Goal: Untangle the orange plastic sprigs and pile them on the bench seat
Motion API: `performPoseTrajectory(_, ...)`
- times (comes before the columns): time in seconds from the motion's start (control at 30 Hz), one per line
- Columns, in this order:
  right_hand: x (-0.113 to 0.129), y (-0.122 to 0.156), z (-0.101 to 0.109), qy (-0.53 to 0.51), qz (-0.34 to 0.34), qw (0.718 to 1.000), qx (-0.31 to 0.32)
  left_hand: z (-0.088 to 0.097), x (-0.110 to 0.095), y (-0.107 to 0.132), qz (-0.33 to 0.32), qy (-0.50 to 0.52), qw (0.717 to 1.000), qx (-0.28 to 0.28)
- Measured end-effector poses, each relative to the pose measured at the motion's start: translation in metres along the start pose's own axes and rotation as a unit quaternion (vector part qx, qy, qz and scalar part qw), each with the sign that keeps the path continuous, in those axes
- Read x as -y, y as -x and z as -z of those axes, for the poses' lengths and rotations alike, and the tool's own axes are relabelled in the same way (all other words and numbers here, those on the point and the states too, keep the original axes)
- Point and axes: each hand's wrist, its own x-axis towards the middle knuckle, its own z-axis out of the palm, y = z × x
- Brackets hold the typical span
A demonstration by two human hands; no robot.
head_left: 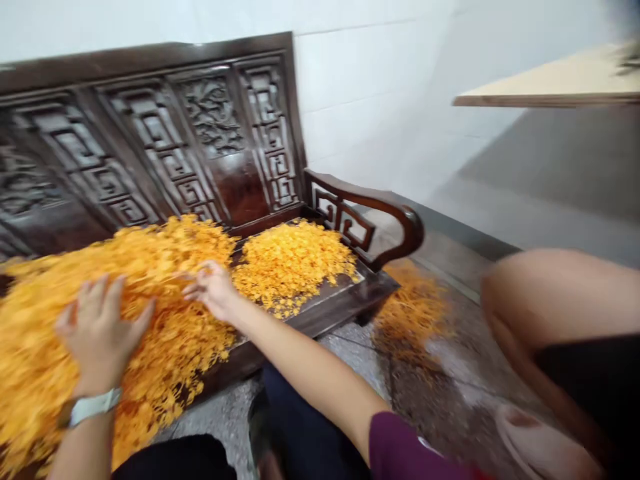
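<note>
A carved wooden bench (243, 187) carries a large heap of small yellow-orange pieces (170, 353), overhanging its front edge; a smaller heap (295, 263) lies at its right end. On the large heap, the left hand (103, 333) spreads wide; whether the half-curled right hand (213, 290) grips anything, I cannot tell.

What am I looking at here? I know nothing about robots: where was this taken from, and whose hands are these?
There is no robot, just a person's two bare hands. The one picture comes from a camera on that person's head, looking forward and down. The left hand, with a pale band at the wrist, is on a big pile of yellow-orange pieces, palm down. The right hand reaches to the same pile; blur hides whether it holds anything. This pile and a small pile lie on a carved bench. Orange strands lie on the floor.
</note>
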Motion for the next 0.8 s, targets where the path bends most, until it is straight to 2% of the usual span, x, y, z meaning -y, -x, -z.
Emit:
performPoseTrajectory(0.03, 0.006, 0.002, 0.001, -0.021, 0.002, 1.0, -0.016, -0.002, 0.005, -0.002, -0.021, -0.044, 0.998, -0.036)
performPoseTrajectory(0.1, 0.014, 0.004, 0.001, -0.034, 0.012, 0.999, -0.026, -0.004, 0.012, -0.006, -0.043, -0.087, 0.995, -0.03)
performPoseTrajectory(0.27, 0.011, 0.008, -0.004, -0.034, 0.008, 0.999, -0.009, -0.007, 0.023, -0.017, 0.015, -0.087, 0.996, -0.026)
performPoseTrajectory(0.4, 0.008, 0.006, -0.011, -0.062, 0.011, 0.998, -0.031, -0.009, 0.03, -0.017, 0.037, -0.073, 0.996, -0.021)
performPoseTrajectory(0.53, 0.035, -0.001, -0.004, -0.065, 0.008, 0.997, -0.05, 0.0, 0.042, -0.009, 0.057, -0.067, 0.996, -0.024)
performPoseTrajectory(0.67, 0.067, -0.002, 0.018, -0.009, 0.114, 0.992, -0.058, 0.01, 0.052, 0.005, 0.105, -0.076, 0.99, -0.063)
performPoseTrajectory(0.73, 0.065, -0.002, 0.027, 0.049, 0.149, 0.986, -0.055, 0.011, 0.05, 0.01, 0.101, -0.096, 0.989, -0.057)
performPoseTrajectory(0.8, 0.05, -0.004, 0.029, 0.126, 0.147, 0.98, -0.052, 0.009, 0.046, 0.011, 0.085, -0.117, 0.989, -0.043)
